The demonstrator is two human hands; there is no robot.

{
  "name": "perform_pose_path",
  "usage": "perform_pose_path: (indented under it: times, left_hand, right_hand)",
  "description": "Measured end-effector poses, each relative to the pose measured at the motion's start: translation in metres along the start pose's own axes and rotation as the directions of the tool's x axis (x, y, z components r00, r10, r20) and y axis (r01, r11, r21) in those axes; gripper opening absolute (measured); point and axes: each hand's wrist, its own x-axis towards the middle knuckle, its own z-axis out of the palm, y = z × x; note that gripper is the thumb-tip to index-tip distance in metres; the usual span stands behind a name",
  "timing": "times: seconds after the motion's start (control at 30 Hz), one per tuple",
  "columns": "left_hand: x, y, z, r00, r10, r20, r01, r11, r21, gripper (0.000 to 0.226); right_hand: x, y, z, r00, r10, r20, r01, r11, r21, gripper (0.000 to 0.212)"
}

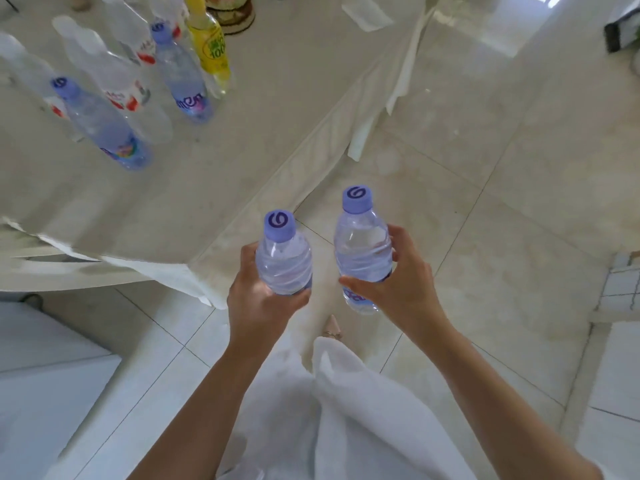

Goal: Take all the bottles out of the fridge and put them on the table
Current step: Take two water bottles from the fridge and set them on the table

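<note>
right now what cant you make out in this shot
Head view only:
- Fridge: out of frame, so bottles left inside are unknown.
- White bottles at the table's far left: blurred, labels unreadable.
- Label on the bottle in the right hand: covered by the fingers.

Domestic dining area, by appearance. Glossy cream floor tiles [502, 209] throughout. Table [214, 174] draped in a pale tablecloth [367, 133] overhanging the edge. Drink bottles grouped on top: purple-capped water bottles [104, 126], one yellow juice bottle [211, 46]. White household unit [45, 368] at lower left, type unclear.
</note>
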Motion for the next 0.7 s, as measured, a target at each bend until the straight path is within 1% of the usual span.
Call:
perform_pose_path:
  times: [0.07,0.17,0.23,0.33,0.37,0.43,0.47,0.53,0.57,0.7]
  left_hand:
    - [0.013,0.010,0.012,0.997,-0.015,-0.073,0.016,1.000,0.007,0.067]
    - [0.031,0.019,0.021,0.985,0.090,-0.149,-0.071,0.990,0.125,0.065]
    - [0.045,0.021,0.024,0.975,0.128,-0.183,-0.087,0.973,0.213,0.064]
    - [0.070,0.023,0.024,0.960,0.101,-0.262,-0.039,0.972,0.234,0.061]
    - [0.080,0.025,0.023,0.953,0.075,-0.292,-0.010,0.976,0.219,0.061]
    - [0.106,0.026,0.021,0.945,-0.024,-0.325,0.086,0.980,0.179,0.063]
    - [0.121,0.025,0.019,0.940,-0.039,-0.340,0.109,0.976,0.189,0.063]
    - [0.149,0.023,0.014,0.933,-0.030,-0.358,0.116,0.969,0.220,0.066]
    - [0.164,0.023,0.011,0.931,-0.045,-0.363,0.125,0.972,0.201,0.068]
    - [0.223,0.023,-0.003,0.918,-0.063,-0.391,0.125,0.983,0.135,0.070]
  right_hand:
    - [0.030,-0.005,-0.010,0.998,-0.034,0.045,0.035,0.999,-0.013,0.074]
    - [0.067,-0.018,-0.017,0.991,-0.085,0.108,0.092,0.994,-0.054,0.070]
    - [0.088,-0.028,-0.016,0.983,-0.108,0.150,0.119,0.990,-0.072,0.062]
    - [0.123,-0.037,-0.009,0.971,-0.112,0.210,0.131,0.988,-0.078,0.054]
    - [0.134,-0.041,-0.005,0.968,-0.106,0.229,0.124,0.990,-0.066,0.051]
    - [0.160,-0.050,0.003,0.958,-0.121,0.260,0.137,0.989,-0.046,0.047]
    - [0.173,-0.057,0.008,0.953,-0.138,0.270,0.155,0.987,-0.044,0.045]
    - [0.200,-0.071,0.021,0.944,-0.160,0.289,0.178,0.983,-0.035,0.041]
    - [0.216,-0.077,0.030,0.941,-0.159,0.299,0.180,0.983,-0.044,0.040]
    - [0.276,-0.102,0.071,0.918,-0.188,0.351,0.229,0.970,-0.080,0.049]
